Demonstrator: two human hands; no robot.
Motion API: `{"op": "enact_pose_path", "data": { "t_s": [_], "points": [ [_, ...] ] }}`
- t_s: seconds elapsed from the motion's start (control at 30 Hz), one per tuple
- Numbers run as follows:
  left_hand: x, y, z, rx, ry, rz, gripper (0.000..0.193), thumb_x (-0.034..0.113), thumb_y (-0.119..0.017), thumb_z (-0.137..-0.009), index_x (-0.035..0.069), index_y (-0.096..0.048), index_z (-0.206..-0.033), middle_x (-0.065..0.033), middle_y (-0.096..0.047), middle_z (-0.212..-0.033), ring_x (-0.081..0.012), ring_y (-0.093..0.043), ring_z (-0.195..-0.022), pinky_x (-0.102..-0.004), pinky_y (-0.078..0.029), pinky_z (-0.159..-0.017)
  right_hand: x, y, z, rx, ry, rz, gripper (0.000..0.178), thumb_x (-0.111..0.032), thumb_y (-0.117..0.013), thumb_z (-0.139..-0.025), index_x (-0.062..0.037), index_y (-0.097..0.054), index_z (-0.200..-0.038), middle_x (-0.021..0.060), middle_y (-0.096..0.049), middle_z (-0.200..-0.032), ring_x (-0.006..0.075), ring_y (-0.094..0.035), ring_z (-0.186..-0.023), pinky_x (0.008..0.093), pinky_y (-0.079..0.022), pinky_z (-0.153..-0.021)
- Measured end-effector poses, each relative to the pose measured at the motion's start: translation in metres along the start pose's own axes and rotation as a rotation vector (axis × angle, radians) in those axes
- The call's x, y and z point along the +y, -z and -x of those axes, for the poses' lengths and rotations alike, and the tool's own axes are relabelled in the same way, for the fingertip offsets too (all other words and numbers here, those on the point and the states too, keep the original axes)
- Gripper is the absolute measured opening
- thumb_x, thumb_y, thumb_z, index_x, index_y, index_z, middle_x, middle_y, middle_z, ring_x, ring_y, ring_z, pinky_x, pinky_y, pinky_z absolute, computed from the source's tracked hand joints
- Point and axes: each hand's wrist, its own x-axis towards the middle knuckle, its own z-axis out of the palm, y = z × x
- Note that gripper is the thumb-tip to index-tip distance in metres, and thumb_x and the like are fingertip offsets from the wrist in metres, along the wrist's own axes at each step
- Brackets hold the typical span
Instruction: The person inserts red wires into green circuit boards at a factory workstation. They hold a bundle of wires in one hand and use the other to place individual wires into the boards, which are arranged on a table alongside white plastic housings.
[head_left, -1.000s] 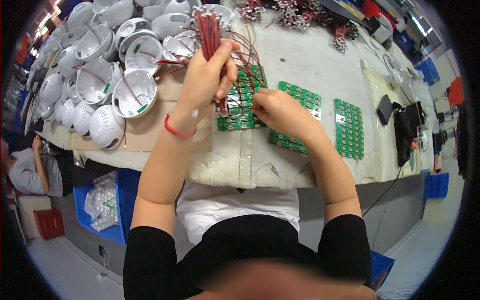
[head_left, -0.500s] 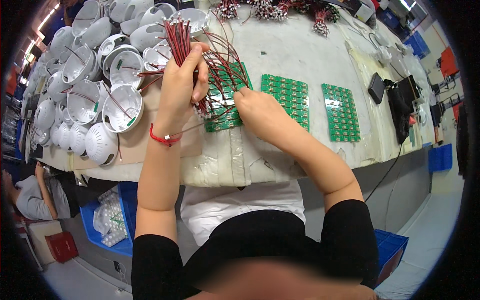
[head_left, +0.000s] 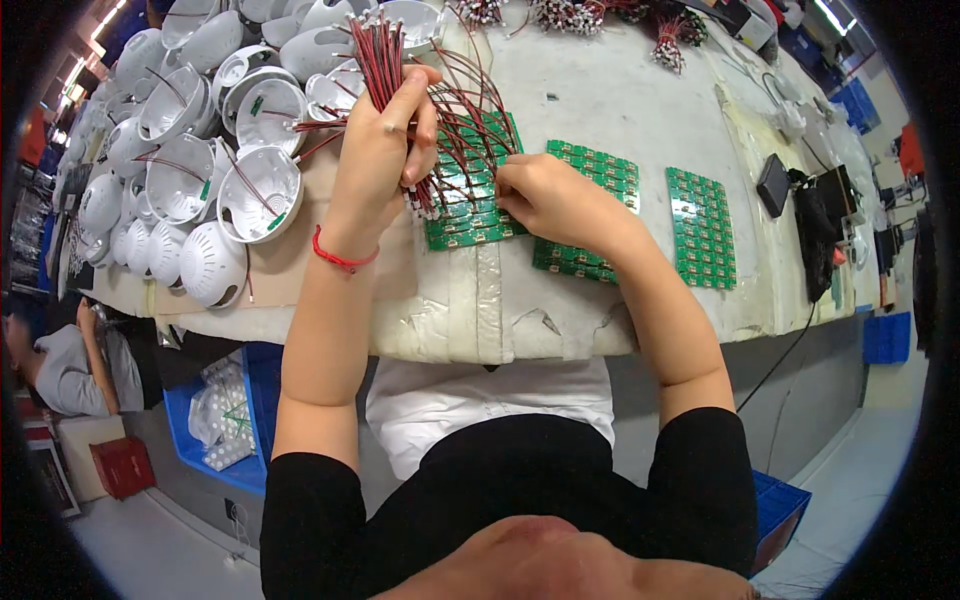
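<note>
My left hand [head_left: 385, 150] is closed around a thick bundle of red and black wires [head_left: 378, 65] with small white connectors at the ends. Several of these wires arch over to the left green circuit board panel [head_left: 458, 236], spreading across its rows. Over that panel's right edge, my right hand [head_left: 560, 200] is closed in a pinch. Wires run close to its fingertips, but what they grip is hidden. Beside it, partly behind my right forearm, lies a middle green panel [head_left: 612, 178]. Farther right is another green panel [head_left: 703, 230].
White plastic dome housings [head_left: 262, 192] are heaped at the left, some with wires inside. More wire bundles [head_left: 566, 14] lie along the far edge. A black device [head_left: 773, 185] and a black cloth-like item [head_left: 815, 240] sit at the right. A blue bin [head_left: 180, 415] stands below the table's left.
The whole view has shifted slightly. A loose wire that stretched from near the panel to my left wrist no longer shows there. Both hands remain closed near the left panel.
</note>
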Motion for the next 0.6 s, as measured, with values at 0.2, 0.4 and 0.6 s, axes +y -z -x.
{"op": "enact_pose_path", "data": {
  "t_s": [0.2,0.4,0.6],
  "points": [
    [0.0013,0.0005,0.0011,-0.024,-0.009,0.022,0.022,0.021,-0.045,-0.096,0.002,-0.050,-0.103,0.0026,-0.042,-0.055,-0.0036,-0.029,-0.033,-0.0201,-0.022,-0.031,-0.0034,-0.0014,0.0000,-0.034,-0.003,0.077,0.007,-0.001,-0.060,-0.074,0.0036,-0.055,-0.074,0.0168,-0.056,-0.076,0.0349,-0.057,-0.073,0.0409,-0.046,-0.065],
    [0.0002,0.0043,0.0000,-0.041,-0.011,0.042,0.021,0.021,-0.047,-0.095,0.002,-0.050,-0.102,0.0000,-0.046,-0.056,-0.0048,-0.033,-0.033,-0.0210,-0.024,-0.031,-0.0049,-0.0036,-0.0002,-0.034,-0.002,0.098,0.007,0.000,-0.060,-0.072,0.0032,-0.055,-0.074,0.0165,-0.056,-0.077,0.0347,-0.057,-0.072,0.0414,-0.046,-0.065],
    [-0.0004,0.0001,-0.0002,-0.005,0.017,0.013,0.022,0.022,-0.045,-0.096,0.002,-0.049,-0.103,0.0040,-0.041,-0.054,-0.0037,-0.029,-0.032,-0.0199,-0.021,-0.031,-0.0056,-0.0055,0.0007,0.005,0.004,0.070,0.008,-0.001,-0.061,-0.072,0.0039,-0.055,-0.074,0.0169,-0.056,-0.076,0.0348,-0.057,-0.071,0.0413,-0.046,-0.064]
  ]
}}
